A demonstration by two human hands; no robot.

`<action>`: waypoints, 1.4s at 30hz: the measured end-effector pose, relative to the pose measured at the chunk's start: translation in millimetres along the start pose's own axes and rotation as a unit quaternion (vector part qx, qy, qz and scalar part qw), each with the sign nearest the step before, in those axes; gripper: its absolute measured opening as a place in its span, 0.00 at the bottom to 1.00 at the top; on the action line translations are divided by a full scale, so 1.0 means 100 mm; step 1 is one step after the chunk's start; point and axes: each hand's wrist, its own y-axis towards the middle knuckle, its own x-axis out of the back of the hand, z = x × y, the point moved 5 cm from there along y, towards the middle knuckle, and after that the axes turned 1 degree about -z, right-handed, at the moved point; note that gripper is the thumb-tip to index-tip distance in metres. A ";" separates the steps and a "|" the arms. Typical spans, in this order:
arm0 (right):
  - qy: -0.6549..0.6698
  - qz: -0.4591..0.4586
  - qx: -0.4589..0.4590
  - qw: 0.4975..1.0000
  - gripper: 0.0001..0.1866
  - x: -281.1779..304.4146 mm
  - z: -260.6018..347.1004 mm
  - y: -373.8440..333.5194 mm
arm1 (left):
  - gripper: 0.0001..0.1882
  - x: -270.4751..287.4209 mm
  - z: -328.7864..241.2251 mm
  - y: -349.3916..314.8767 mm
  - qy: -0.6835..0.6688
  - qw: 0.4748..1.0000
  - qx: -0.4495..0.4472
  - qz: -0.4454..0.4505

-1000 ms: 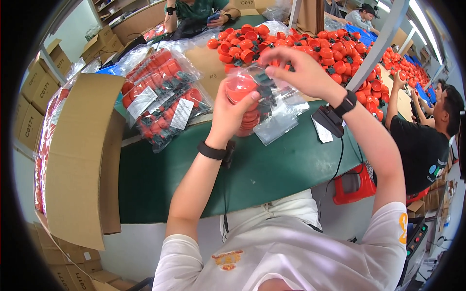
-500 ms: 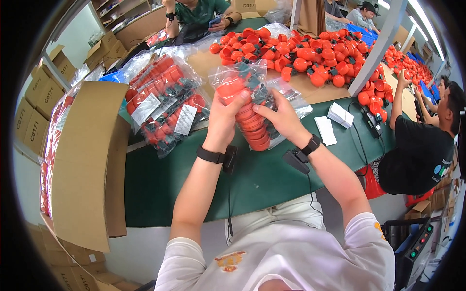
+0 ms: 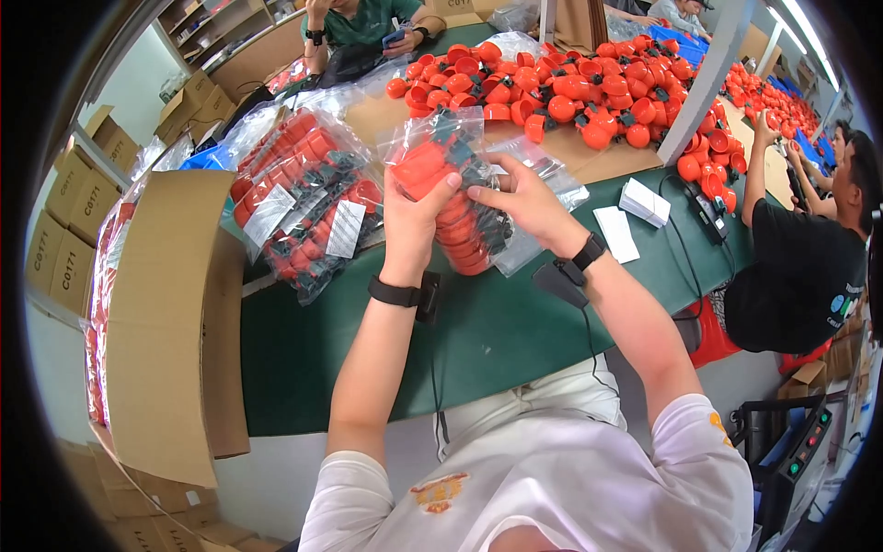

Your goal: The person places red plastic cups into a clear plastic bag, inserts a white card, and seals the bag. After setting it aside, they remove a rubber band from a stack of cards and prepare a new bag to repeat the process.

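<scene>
Between both hands is a clear plastic bag (image 3: pixel 464 241) packed with a stack of red cup-shaped plastic parts and dark grey fittings. My left hand (image 3: pixel 412 221) wraps round its left side, thumb across the front. On the other side my right hand (image 3: pixel 532 204) grips the bag's right edge, the thumb pressed on the front and the fingers partly hidden behind. Just left of it lie several filled bags (image 3: pixel 308 198) of the same red parts, with white printed slips on them. Flat plastic bags (image 3: pixel 552 184) lie beside my right hand.
Loose red cups (image 3: pixel 589 87) form a large heap at the back of the green table (image 3: pixel 368 368). A stack of white slips (image 3: pixel 644 202) and a power strip (image 3: pixel 706 221) sit to the right. An open cardboard box (image 3: pixel 166 322) stands left. Co-workers sit opposite and right.
The held bag has shifted slightly left in the picture, and my hands with it. My right hand's fingers have moved a little higher along its edge. The whole view has shifted slightly.
</scene>
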 end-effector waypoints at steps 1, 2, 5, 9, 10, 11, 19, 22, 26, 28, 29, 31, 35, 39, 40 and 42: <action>-0.012 0.009 -0.011 1.000 0.28 0.01 0.02 0.00 | 0.33 0.01 0.01 0.00 0.002 1.000 0.003 0.000; -0.025 0.019 -0.021 0.999 0.28 0.01 0.03 0.02 | 0.34 0.02 0.02 0.01 0.008 1.000 0.010 -0.001; -0.038 0.033 0.005 0.999 0.29 0.08 -0.04 0.10 | 0.35 0.02 0.04 0.03 0.018 1.000 0.020 0.010; -0.130 0.089 0.138 0.978 0.29 0.13 0.09 0.19 | 0.36 -0.04 -0.03 0.03 -0.004 0.999 -0.006 0.036; -0.130 0.091 0.138 0.978 0.29 0.13 0.18 0.21 | 0.36 -0.03 -0.05 0.03 -0.003 0.999 -0.008 0.035; -0.074 0.074 0.110 0.988 0.29 0.19 0.28 0.25 | 0.36 -0.02 -0.07 0.02 -0.001 0.999 -0.009 0.038; -0.279 0.088 0.202 0.935 0.18 0.23 1.05 0.31 | 0.35 -0.03 -0.13 0.01 -0.006 0.998 0.004 0.064; -0.335 0.148 0.192 0.911 0.08 0.23 1.21 0.36 | 0.36 -0.03 -0.12 0.01 0.015 0.997 0.005 0.076; -0.449 0.191 0.247 0.837 0.08 0.12 1.53 0.26 | 0.37 -0.03 -0.14 0.02 0.037 0.994 -0.015 0.106; -0.524 0.181 0.306 0.774 0.07 -0.01 1.61 0.14 | 0.38 -0.01 -0.15 0.03 0.046 0.992 -0.029 0.116; -0.569 0.162 0.356 0.723 0.06 -0.05 1.63 0.13 | 0.39 0.00 -0.15 0.03 0.057 0.991 -0.029 0.121; -0.577 0.152 0.393 0.700 0.05 -0.09 1.67 0.08 | 0.40 0.01 -0.15 0.04 0.066 0.989 -0.028 0.128; -0.581 0.109 0.472 0.654 0.05 -0.10 1.83 0.03 | 0.40 -0.02 -0.22 0.05 0.079 0.986 -0.045 0.141; -0.540 0.157 0.387 0.731 0.04 -0.15 1.83 0.08 | 0.37 -0.02 -0.31 0.03 0.031 0.990 -0.037 0.130; -0.542 0.165 0.384 0.729 0.05 -0.16 1.82 0.07 | 0.37 -0.01 -0.30 0.03 0.030 0.991 -0.037 0.129; -0.544 0.174 0.381 0.727 0.05 -0.18 1.82 0.06 | 0.38 0.01 -0.29 0.03 0.033 0.990 -0.036 0.129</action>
